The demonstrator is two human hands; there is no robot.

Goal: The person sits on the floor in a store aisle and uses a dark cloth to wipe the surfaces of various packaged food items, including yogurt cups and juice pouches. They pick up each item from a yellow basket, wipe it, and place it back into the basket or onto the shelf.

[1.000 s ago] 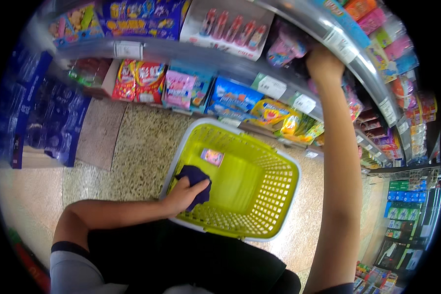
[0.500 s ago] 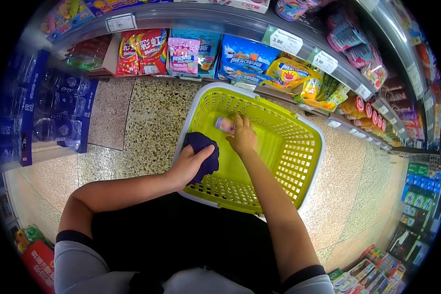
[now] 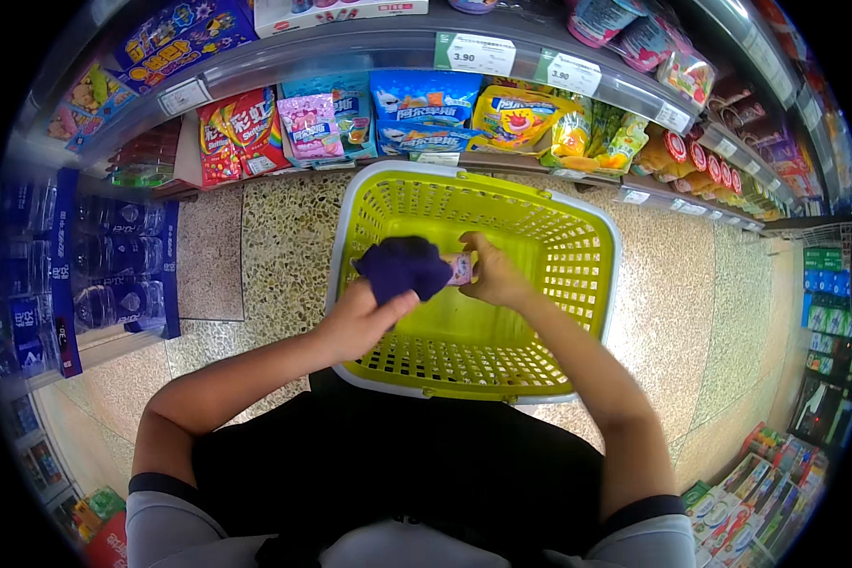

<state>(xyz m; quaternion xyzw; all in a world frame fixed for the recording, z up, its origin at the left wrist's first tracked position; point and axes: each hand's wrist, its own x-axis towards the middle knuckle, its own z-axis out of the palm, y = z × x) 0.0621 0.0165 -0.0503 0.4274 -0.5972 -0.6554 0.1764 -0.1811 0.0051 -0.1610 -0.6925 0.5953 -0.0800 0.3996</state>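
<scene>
A dark purple cloth (image 3: 403,275) is bunched up in my left hand (image 3: 355,320), which is closed around its lower edge above the left side of the basket. My right hand (image 3: 494,276) pinches a small pinkish package (image 3: 459,269) by its right end, thumb below and fingers above. The package's left end meets the cloth or lies behind it; I cannot tell which. Under both hands stands a lime-green shopping basket (image 3: 592,284) with pierced walls and a pale grey rim. The part of its floor behind the cloth is hidden.
A low shelf ahead carries red candy bags (image 3: 239,135), a pink pouch (image 3: 312,128), blue bags (image 3: 424,99) and a yellow bag (image 3: 511,117). At the left are packs of bottled water (image 3: 123,265). Stacked boxed goods (image 3: 757,511) stand at the lower right.
My right hand has lifted the small package from the basket floor and brought it toward the cloth. The cloth has moved right and up in my left hand. The view has shifted slightly.
</scene>
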